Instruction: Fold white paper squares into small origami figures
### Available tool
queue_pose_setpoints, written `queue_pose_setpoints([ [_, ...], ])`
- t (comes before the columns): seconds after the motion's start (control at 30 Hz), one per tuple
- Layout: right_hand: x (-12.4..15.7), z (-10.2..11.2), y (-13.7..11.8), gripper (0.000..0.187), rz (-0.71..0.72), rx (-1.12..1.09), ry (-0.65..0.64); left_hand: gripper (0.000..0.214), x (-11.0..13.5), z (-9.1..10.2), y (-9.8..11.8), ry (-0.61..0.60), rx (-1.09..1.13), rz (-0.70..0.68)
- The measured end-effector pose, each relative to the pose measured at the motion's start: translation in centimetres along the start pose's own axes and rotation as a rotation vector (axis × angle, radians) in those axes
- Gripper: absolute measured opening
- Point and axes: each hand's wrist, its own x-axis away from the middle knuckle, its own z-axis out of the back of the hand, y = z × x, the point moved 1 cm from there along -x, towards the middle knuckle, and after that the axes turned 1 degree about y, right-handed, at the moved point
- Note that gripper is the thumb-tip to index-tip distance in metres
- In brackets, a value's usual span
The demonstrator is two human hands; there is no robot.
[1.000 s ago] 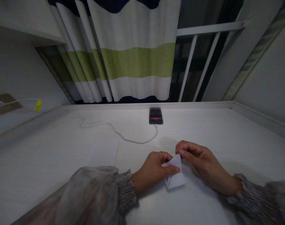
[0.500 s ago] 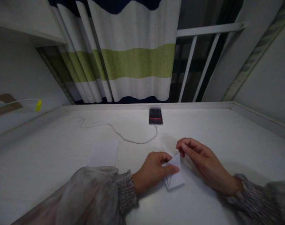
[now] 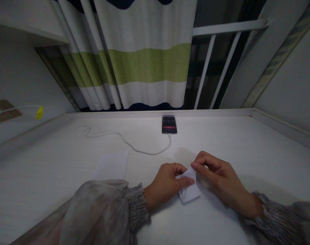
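Observation:
A small folded white paper [image 3: 192, 192], with several creased layers at its lower left, is held just over the white tabletop. My left hand [image 3: 168, 183] grips it from the left, thumb pressed on top and the other fingers beneath. A gold ring shows on one of those fingers. At the paper's upper tip, my right hand [image 3: 216, 178] pinches with thumb and index finger closed on the point. The fingers under the paper are hidden.
A flat white sheet [image 3: 112, 165] lies left of my hands, partly behind my left sleeve. Toward the back edge sits a dark blurred device [image 3: 169, 124] with a white cable [image 3: 136, 149] running left. Behind the table hangs a striped curtain [image 3: 149, 64] beside white window bars [image 3: 206, 68].
My right hand's thumb and index finger have closed onto the paper's upper tip; before, they hovered just beside it. My left hand keeps its grip.

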Motion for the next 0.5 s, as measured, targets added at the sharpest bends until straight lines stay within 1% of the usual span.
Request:
queue_pose_setpoints([
  [0.1,0.0,-0.1,0.2,0.024,-0.011,0.017,0.002,0.014,-0.1,0.0,-0.1,0.029,-0.003,-0.008],
  [0.2,-0.3,-0.1,0.6,0.017,-0.053,-0.017,-0.001,0.016,-0.2,0.1,-0.2,0.071,0.049,-0.039],
  [0.27,-0.5,-0.2,0.9,0.021,-0.102,-0.063,-0.008,0.017,-0.2,0.2,-0.2,0.105,0.106,-0.074],
  [0.33,-0.5,-0.3,1.2,0.023,-0.155,-0.110,-0.057,0.017,-0.2,0.3,0.0,0.150,0.146,-0.103],
  [0.4,-0.5,-0.4,1.3,0.020,-0.191,-0.146,-0.142,0.017,-0.1,0.4,0.2,0.202,0.169,-0.119],
  [0.5,-0.4,-0.8,1.5,0.017,-0.191,-0.207,-0.195,0.013,-0.1,0.4,0.5,0.247,0.191,-0.139],
])
